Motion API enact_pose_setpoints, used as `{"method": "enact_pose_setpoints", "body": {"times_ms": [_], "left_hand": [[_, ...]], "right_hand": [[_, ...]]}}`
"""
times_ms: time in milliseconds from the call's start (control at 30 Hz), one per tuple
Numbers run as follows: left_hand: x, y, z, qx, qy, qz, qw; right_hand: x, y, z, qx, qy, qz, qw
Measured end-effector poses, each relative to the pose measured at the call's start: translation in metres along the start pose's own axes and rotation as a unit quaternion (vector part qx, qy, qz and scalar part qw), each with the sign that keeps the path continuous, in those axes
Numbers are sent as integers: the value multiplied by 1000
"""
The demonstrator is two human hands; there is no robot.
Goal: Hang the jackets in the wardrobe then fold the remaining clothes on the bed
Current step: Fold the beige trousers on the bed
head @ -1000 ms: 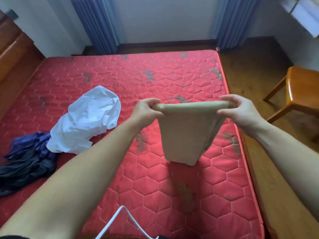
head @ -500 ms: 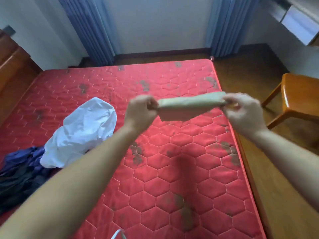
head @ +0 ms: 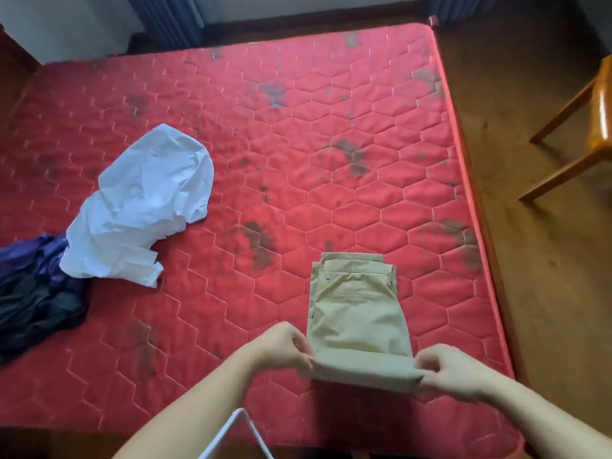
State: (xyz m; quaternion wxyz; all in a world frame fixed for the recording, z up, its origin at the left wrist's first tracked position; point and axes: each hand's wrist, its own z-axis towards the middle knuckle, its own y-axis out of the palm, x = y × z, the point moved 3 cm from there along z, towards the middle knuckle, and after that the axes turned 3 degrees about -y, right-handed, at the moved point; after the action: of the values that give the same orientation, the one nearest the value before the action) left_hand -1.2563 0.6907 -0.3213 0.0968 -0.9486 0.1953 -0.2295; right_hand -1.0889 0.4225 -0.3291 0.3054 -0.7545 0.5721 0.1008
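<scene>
Folded beige trousers point(head: 356, 313) lie flat on the red quilted mattress point(head: 298, 160), near its right front part, waistband away from me. My left hand point(head: 284, 346) pinches the near left corner of the fold. My right hand point(head: 447, 369) pinches the near right corner. A crumpled white shirt point(head: 142, 203) lies on the left of the mattress. Beside it, at the left edge, sits a heap of dark blue and black clothing point(head: 33, 286).
A white wire hanger point(head: 238, 435) pokes up at the bottom of the view, in front of the bed. A wooden chair point(head: 589, 127) stands on the brown floor to the right. Blue curtains point(head: 165, 21) hang behind the bed.
The trousers, held up in the air between both hands earlier, now lie folded on the mattress. Both hands came down and toward me with them. My view tilted downward.
</scene>
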Motion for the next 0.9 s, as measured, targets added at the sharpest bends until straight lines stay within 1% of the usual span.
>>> {"method": "enact_pose_setpoints", "body": {"times_ms": [67,100,167,233,267,300,333,367,433,467,500,533,600,667,733,800,900], "left_hand": [[1,-20,27,58,8,-93,994],[2,-30,44,99,13,-148,984],[6,-47,83,181,28,-260,948],[4,-50,131,207,41,-378,901],[1,-46,154,203,43,-413,887],[-5,-38,174,196,39,-427,882],[-13,-26,191,191,31,-424,885],[-22,-12,203,195,18,-405,893],[-36,14,216,240,-37,-350,904],[-40,22,219,270,-60,-330,902],[-43,25,222,290,-65,-319,900],[-44,26,225,299,-52,-312,900],[-39,17,226,322,0,-307,895],[-29,0,226,353,51,-317,879],[-20,-17,232,378,77,-319,866],[-14,-25,243,387,61,-287,874],[-14,-19,256,387,-3,-196,901]], "right_hand": [[7,-18,25,37,-13,106,994],[10,-30,42,77,-14,153,985],[18,-55,85,194,2,227,954],[25,-72,131,307,24,262,915],[30,-74,153,337,41,292,894],[37,-69,173,343,67,320,881],[45,-60,190,335,95,327,879],[51,-46,203,320,122,312,886],[62,-17,215,301,156,266,903],[63,-6,213,318,161,252,900],[64,0,210,352,152,244,890],[64,1,207,395,131,235,878],[58,-6,202,469,70,209,855],[49,-20,203,514,14,210,832],[44,-36,214,537,-2,225,813],[46,-46,231,529,22,216,820],[59,-44,249,475,78,198,854]]}}
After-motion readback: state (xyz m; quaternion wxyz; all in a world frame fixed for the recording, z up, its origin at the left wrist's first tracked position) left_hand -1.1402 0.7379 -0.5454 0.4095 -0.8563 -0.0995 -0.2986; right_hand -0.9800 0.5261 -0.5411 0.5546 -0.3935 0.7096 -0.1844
